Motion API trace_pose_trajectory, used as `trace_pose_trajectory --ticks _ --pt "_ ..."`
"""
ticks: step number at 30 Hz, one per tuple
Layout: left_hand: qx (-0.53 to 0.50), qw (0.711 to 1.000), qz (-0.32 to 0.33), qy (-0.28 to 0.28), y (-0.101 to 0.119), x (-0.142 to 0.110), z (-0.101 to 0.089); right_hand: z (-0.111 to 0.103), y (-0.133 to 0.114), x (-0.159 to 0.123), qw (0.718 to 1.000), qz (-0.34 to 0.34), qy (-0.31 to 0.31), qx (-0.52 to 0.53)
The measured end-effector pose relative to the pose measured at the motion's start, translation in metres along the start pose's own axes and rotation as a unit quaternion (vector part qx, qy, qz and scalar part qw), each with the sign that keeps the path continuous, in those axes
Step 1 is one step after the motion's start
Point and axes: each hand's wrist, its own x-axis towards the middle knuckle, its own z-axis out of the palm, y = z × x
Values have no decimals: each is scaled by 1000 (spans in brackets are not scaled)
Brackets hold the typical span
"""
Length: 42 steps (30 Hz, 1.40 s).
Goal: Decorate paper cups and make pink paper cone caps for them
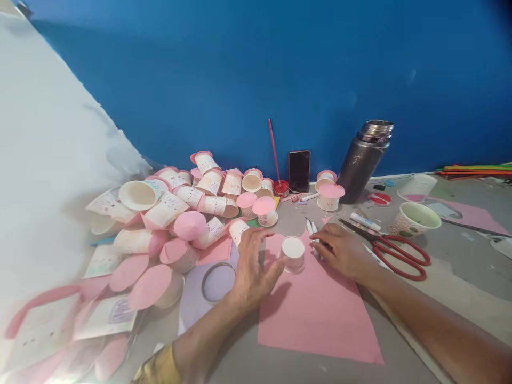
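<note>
A small white paper cup (293, 249) stands upside down on a pink paper sheet (316, 314). To its left, my left hand (254, 269) is open with fingers spread, the thumb tip at the cup's side. On the right, my right hand (338, 250) has its fingers closed about slim white markers (311, 230) lying near the sheet's top edge; its grip is partly hidden. Red-handled scissors (400, 256) lie just beyond the right hand, blades toward it.
Many decorated cups with pink paper discs (190, 225) are heaped on the left. A grey tape ring (204, 285) lies nearby. At the back stand a phone (300, 170) and a dark flask (364, 165). A patterned cup (414, 218) is on the right.
</note>
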Motion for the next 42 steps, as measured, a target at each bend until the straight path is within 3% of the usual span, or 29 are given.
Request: trace_pose_trajectory --ticks 2,4,7,10,13,17,20,23,24,26,28,30,31,35,38,42 --pt "-14 998 61 -30 10 -2 -5 0 3 0 999 0 39 14" --pt "-27 984 117 -132 21 -10 -5 0 7 0 997 -8 70 19" --pt "25 937 223 -268 31 -30 7 0 10 1 995 -35 87 16" --pt "57 914 276 -293 28 -45 24 -1 12 -1 997 -43 69 15" --pt "56 926 244 -283 18 -49 31 0 14 -4 998 -34 50 21" --pt "26 945 176 -276 16 -46 25 0 17 -7 998 -38 35 35" --pt "47 936 174 -302 28 -40 12 1 20 -6 997 -50 42 39" --pt "112 921 169 -333 42 -35 -13 0 19 -5 996 -59 43 44" --pt "107 922 166 -333 44 -35 -24 -2 17 -5 996 -59 43 48" --pt "80 949 92 -289 41 -41 -49 -5 12 -4 996 -53 45 60" --pt "124 978 -3 -165 25 -53 -71 -9 6 -3 995 -42 54 71" --pt "219 969 -87 -68 2 -69 -86 -12 0 -2 995 -31 68 69" --pt "261 957 -114 -50 -10 -77 -91 -13 -2 -1 995 -28 74 66" --pt "330 927 -174 -34 -36 -101 -91 -13 -7 3 994 -21 77 76" --pt "320 923 -203 -63 -34 -102 -84 -13 -9 4 993 -13 76 85" --pt "314 929 -187 -62 -34 -96 -82 -12 -7 2 993 -11 78 89"
